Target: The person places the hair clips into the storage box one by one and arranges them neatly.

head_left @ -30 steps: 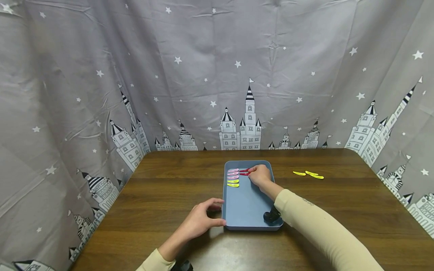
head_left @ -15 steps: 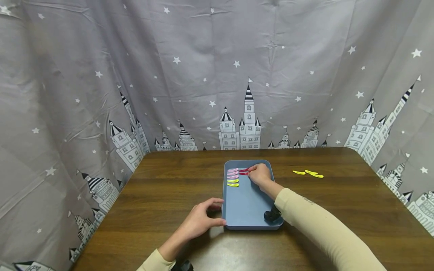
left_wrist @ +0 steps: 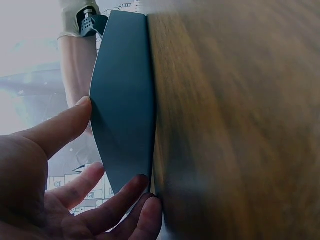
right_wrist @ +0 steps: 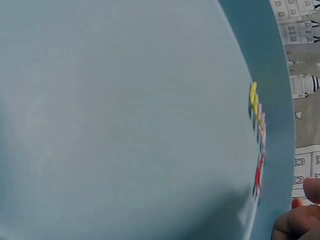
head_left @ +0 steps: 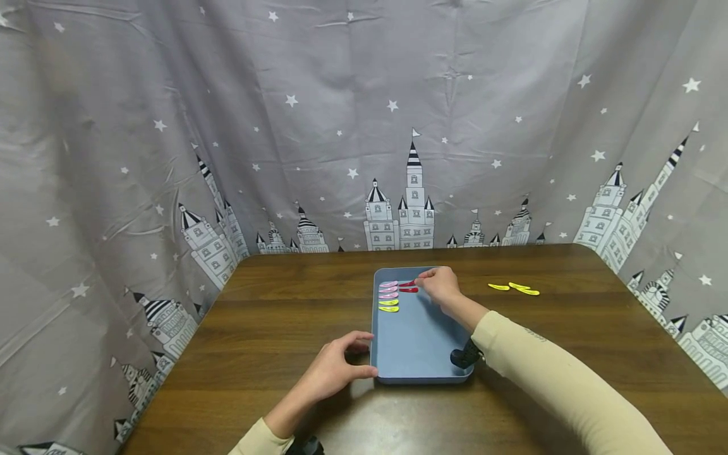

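Note:
A shallow blue-grey tray (head_left: 421, 344) holds snap hair clips near its far left corner: three pink clips (head_left: 388, 289) and two yellow clips (head_left: 389, 309) in a column. Beside the pink ones lie two red hair clips (head_left: 408, 290). My right hand (head_left: 440, 285) is over the tray's far end, fingertips at the right end of the farther red clip; in the right wrist view, its fingers (right_wrist: 312, 189) appear beyond the clips with nothing between them. At the tray's near left side, my left hand (head_left: 337, 366) has thumb and fingers spread against the wall (left_wrist: 125, 90).
Three loose yellow hair clips (head_left: 519, 288) lie on the brown wooden table (head_left: 273, 316), right of the tray. A grey curtain (head_left: 318, 126) printed with castles and stars hangs behind the table. My right forearm (head_left: 546, 360) crosses the tray's right wall.
My right hand has shifted slightly right and away from the nearer red clip, which now shows in full. The left hand stays at the tray's side. The head view has shifted slightly.

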The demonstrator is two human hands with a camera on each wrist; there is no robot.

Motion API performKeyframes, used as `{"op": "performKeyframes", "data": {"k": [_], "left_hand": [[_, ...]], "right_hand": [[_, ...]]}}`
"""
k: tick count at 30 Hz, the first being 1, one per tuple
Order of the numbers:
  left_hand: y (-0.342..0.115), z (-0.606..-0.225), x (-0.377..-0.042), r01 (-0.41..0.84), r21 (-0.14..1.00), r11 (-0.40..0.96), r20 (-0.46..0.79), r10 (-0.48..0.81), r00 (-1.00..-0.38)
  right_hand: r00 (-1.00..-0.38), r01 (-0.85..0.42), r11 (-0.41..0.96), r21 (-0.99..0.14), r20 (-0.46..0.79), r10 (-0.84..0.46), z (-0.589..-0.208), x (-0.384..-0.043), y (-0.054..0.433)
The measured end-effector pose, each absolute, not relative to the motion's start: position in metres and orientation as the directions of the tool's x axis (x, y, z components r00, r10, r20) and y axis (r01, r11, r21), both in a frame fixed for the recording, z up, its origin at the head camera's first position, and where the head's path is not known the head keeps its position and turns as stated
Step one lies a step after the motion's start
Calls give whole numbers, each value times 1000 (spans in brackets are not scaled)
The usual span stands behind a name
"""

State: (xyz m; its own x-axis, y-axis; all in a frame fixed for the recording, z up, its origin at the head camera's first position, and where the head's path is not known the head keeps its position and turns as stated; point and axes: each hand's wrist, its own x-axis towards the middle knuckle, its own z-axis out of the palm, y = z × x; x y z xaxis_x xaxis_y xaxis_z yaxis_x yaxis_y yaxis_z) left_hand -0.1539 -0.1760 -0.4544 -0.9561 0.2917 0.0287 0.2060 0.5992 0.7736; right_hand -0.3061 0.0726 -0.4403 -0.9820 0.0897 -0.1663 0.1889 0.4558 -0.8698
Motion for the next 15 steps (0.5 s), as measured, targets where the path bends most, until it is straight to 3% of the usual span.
{"op": "performKeyframes", "data": {"k": [15], "left_hand": [[-177, -454, -154, 194, 780, 595, 15, 292, -956]], "right_hand": [[-980, 199, 369, -908, -184, 77, -422, -292, 101]]}}
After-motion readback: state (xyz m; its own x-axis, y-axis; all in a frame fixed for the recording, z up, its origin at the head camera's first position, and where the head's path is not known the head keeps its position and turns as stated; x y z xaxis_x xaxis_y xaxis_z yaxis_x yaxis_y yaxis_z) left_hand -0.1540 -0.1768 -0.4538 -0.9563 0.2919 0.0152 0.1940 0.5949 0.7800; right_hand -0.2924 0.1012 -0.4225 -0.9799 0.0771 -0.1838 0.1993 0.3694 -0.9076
